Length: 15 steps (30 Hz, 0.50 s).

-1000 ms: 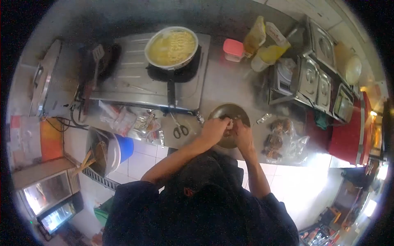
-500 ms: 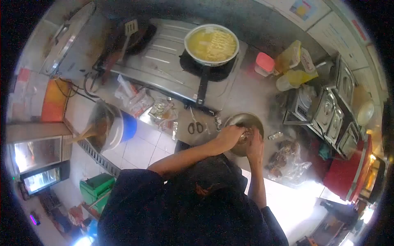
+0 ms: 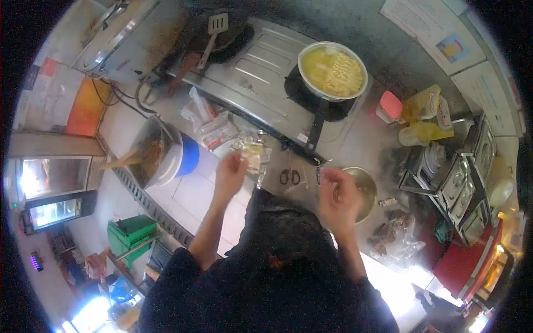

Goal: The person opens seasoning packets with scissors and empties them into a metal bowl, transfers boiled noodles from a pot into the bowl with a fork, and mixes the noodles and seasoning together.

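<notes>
My left hand (image 3: pixel 230 173) is at the counter's front edge, beside torn wrappers and packets (image 3: pixel 251 155). Its fingers are pressed together, and what they hold, if anything, is too small to make out. Over the left part of a metal bowl (image 3: pixel 366 191) is my right hand (image 3: pixel 340 197), its fingers curled and partly blurred. Between the hands lie scissors (image 3: pixel 290 177) with dark handles. A pan (image 3: pixel 333 71) of noodles in yellowish liquid sits on the stove, its black handle pointing toward me.
A spatula (image 3: pixel 213 40) rests on a dark pan at the back left. Below the counter stands a blue and white bucket (image 3: pixel 176 161). At right are a pink-lidded tub (image 3: pixel 390 107), metal containers (image 3: pixel 461 177) and a clear plastic bag (image 3: pixel 397 238).
Both hands were together in the bowl. My left hand has moved left to the wrappers, while my right hand has lifted toward the bowl's left side. The view has turned left.
</notes>
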Tool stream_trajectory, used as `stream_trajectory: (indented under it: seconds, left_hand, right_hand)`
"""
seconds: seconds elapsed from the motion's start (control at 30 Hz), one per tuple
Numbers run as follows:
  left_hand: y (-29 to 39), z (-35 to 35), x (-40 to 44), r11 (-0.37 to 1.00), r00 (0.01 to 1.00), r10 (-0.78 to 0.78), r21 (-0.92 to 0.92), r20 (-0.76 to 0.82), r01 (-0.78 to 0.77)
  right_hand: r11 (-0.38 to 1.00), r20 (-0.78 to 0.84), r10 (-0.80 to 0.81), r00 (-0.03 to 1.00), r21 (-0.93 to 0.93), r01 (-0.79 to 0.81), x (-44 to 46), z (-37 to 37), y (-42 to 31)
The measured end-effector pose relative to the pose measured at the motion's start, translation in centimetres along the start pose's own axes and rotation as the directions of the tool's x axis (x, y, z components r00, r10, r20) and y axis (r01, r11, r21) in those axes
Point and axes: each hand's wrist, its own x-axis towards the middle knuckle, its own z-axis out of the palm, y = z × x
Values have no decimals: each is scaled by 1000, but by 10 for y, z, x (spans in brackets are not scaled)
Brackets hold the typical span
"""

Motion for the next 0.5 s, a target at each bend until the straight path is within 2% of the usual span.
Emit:
stream_trajectory:
  seconds: [0.03, 0.07, 0.1, 0.13, 0.17, 0.23, 0.3, 0.33, 0.4, 0.47, 0.5]
  left_hand:
    - [2, -9, 13, 979, 1000, 9, 204, -29, -2]
    - [-6, -12, 25, 980, 999, 13, 198, -32, -6]
    - [-21, -14, 39, 886, 980, 199, 426, 1, -181]
    - [-29, -16, 49, 711, 927, 366, 620, 77, -332]
    - [-4, -14, 49, 643, 912, 405, 689, 62, -333]
    - [22, -13, 53, 693, 917, 398, 646, 26, -319]
    - [26, -14, 53, 733, 937, 350, 619, 12, -282]
    - [27, -19, 50, 730, 931, 363, 613, 30, -304]
    - [36, -25, 41, 783, 926, 338, 496, 170, -376]
    - [46, -33, 32, 899, 938, 168, 342, 304, -272]
    - [43, -34, 30, 897, 917, 185, 321, 353, -304]
  right_hand:
    - [998, 106, -33, 994, 53, 28, 13, 17, -17]
    - [994, 152, -98, 984, 58, 90, 25, 38, -22]
    - [986, 196, -164, 967, 65, 154, 39, 62, -23]
    - [982, 156, -190, 969, 51, 184, 52, 91, -19]
    - [976, 114, -216, 970, 32, 213, 66, 121, -14]
    - [934, 240, -156, 958, -279, 222, 104, 166, -6]
    - [864, 52, -299, 953, -408, 294, 129, 220, 27]
    - [862, 33, -297, 954, -421, 282, 135, 233, 28]
    - [745, 138, -43, 990, -656, 124, 150, 249, 32]
    - [677, 124, -42, 991, -726, 119, 158, 268, 52]
    - [715, 115, 8, 993, -695, 75, 163, 270, 52]
